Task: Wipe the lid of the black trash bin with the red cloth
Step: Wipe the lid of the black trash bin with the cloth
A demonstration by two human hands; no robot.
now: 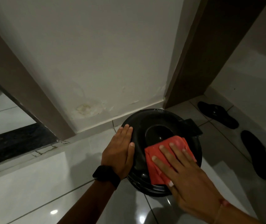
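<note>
A round black trash bin stands on the tiled floor against the white wall, seen from above; its black lid [146, 123] has a round hollow in the middle. My left hand [121, 151] lies flat against the lid's left edge, fingers together, a black watch on the wrist. My right hand [182, 172] presses flat, fingers spread, on the red cloth [155, 162], which is folded over the lid's near right part. The cloth hides that part of the lid.
Two black sandals lie on the floor at the right, one [217, 114] near the brown door frame [201, 62], the other [258, 154] closer. Another brown frame [24, 86] and a dark threshold strip [16, 143] are at the left. Glossy tiles surround the bin.
</note>
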